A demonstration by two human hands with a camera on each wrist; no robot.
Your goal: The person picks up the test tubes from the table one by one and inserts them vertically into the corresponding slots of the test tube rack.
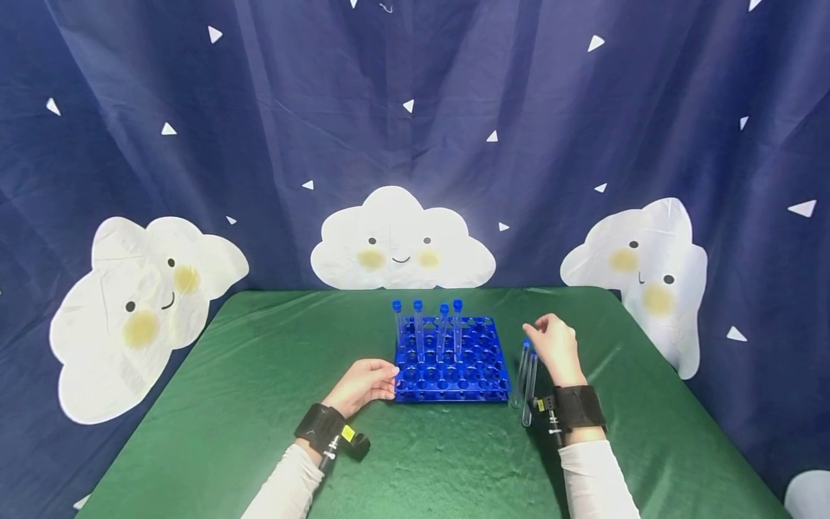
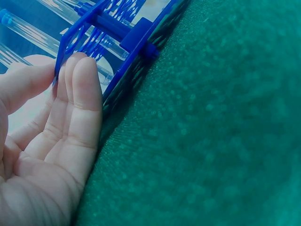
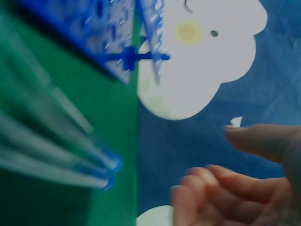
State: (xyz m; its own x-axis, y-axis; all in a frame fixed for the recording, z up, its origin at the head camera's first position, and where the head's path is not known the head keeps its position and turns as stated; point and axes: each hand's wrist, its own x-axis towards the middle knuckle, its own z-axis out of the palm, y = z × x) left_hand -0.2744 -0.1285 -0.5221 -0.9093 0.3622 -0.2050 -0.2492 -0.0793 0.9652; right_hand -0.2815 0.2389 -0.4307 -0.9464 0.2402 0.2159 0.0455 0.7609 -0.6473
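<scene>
1. While the left hand (image 1: 363,386) is resting at the lower centre of the head view, its straight, relaxed fingers (image 2: 77,94) are touching the left edge of the blue rack (image 1: 452,360); nothing is being gripped.
2. The rack is sitting flat on the green surface (image 1: 227,404), in the middle of the frame, just right of that hand.
3. Four capped tubes (image 1: 428,328) are standing in the rack's back rows, slightly tilted, blue caps up.
4. The right hand (image 1: 556,346) is hovering right of the rack, over the top ends of the loose tubes (image 1: 527,382), fingers loosely curled and released; the right wrist view is showing them apart from the tubes, holding nothing.
5. The loose tubes are lying on the surface just beside the rack's right edge, side by side, blue caps pointing away from the person; in the right wrist view they are showing blurred at the left of the frame (image 3: 56,155).
6. In the left wrist view the rack's edge (image 2: 131,42) is filling the upper left, with clear tubes running across behind it.
7. A dark blue curtain (image 1: 583,108) with white clouds is hanging behind the surface, filling the upper frame.
8. Black wrist straps are showing on both arms, over white sleeves.
</scene>
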